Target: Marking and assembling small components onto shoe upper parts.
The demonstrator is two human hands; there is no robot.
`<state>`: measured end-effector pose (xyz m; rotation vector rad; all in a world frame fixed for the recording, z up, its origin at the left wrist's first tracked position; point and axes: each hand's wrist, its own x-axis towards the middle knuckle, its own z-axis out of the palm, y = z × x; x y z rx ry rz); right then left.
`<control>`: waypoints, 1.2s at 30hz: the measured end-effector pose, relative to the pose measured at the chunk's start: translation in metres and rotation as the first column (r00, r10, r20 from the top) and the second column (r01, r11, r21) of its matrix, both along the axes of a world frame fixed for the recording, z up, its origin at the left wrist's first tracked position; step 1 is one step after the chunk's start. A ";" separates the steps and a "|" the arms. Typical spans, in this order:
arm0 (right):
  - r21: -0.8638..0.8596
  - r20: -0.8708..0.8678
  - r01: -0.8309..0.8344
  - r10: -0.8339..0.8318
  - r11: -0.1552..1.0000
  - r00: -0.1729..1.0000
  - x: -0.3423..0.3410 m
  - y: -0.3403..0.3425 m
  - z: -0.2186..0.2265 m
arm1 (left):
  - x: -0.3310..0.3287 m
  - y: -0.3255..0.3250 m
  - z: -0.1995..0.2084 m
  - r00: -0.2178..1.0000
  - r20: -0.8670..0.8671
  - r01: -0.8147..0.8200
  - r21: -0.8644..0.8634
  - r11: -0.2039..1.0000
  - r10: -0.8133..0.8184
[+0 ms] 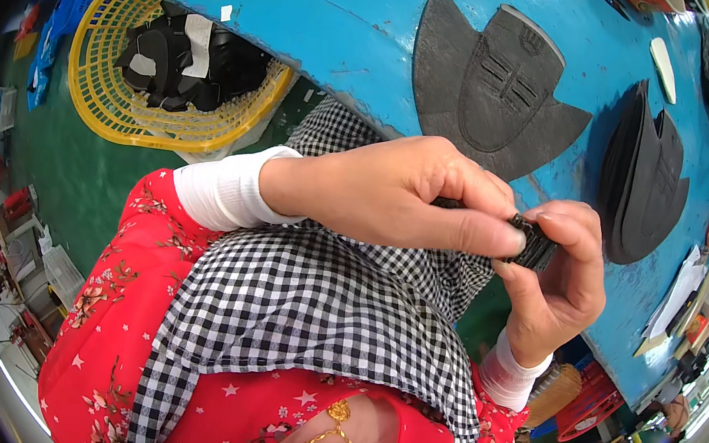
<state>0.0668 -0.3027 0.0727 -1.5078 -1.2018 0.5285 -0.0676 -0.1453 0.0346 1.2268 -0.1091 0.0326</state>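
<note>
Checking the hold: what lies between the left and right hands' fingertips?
The head view shows a small black ridged piece there, gripped by the left hand and the right hand, which partly hide it.

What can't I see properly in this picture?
Head view: part of the small dark piece, hidden by the left hand and right hand.
Head view: the bottom of the yellow basket, covered by black pieces.
Head view: left-edge clutter, too small and blurred.
</note>
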 end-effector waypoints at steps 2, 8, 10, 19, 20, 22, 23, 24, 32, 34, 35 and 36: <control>0.012 -0.020 -0.012 0.012 1.000 1.000 0.001 -0.004 -0.002 | 0.000 0.001 0.001 1.000 -0.002 0.028 0.025 0.999 -0.028; 0.001 0.123 -0.031 0.030 1.000 0.992 -0.001 -0.004 -0.004 | -0.005 -0.009 -0.001 0.997 -0.056 -0.049 -0.018 0.999 0.048; -0.009 0.137 -0.038 0.039 0.999 0.990 -0.002 -0.003 -0.007 | -0.006 -0.009 0.000 0.996 -0.065 -0.054 0.015 0.998 0.055; -0.012 -0.020 -0.033 0.033 0.999 0.999 -0.006 -0.009 -0.015 | -0.006 -0.012 -0.001 0.993 -0.120 -0.043 -0.154 0.987 0.025; -0.012 -0.021 -0.033 0.033 0.999 0.999 -0.007 -0.009 -0.018 | -0.006 -0.011 -0.001 0.989 -0.150 -0.024 -0.177 0.984 -0.003; 0.063 -0.013 -0.026 0.027 0.998 1.000 -0.011 -0.007 -0.022 | -0.005 -0.014 -0.006 0.990 -0.139 -0.004 -0.217 0.976 -0.027; 0.063 -0.012 -0.026 0.027 0.998 1.000 -0.013 -0.007 -0.021 | -0.005 -0.015 -0.008 0.991 -0.127 0.017 -0.257 0.966 -0.051; 0.035 -0.029 -0.014 0.016 0.999 0.999 -0.014 -0.006 -0.019 | -0.005 -0.013 -0.005 0.991 -0.126 0.017 -0.256 0.966 -0.051; 0.048 -0.131 -0.028 0.034 0.998 0.991 -0.010 -0.011 -0.019 | -0.007 -0.010 -0.002 0.983 -0.182 -0.006 -0.115 0.993 -0.015; 0.081 -0.129 0.010 0.001 0.997 0.992 -0.013 -0.011 -0.019 | -0.007 -0.015 0.000 0.984 -0.163 -0.096 -0.121 0.988 0.076; 0.113 -0.129 0.050 -0.035 0.992 0.991 -0.014 -0.010 -0.020 | -0.007 -0.016 0.000 0.976 -0.146 -0.183 -0.129 0.975 0.164; 0.112 -0.130 0.053 -0.038 0.992 0.991 -0.017 -0.011 -0.020 | -0.007 -0.014 0.003 0.976 -0.147 -0.181 -0.129 0.975 0.162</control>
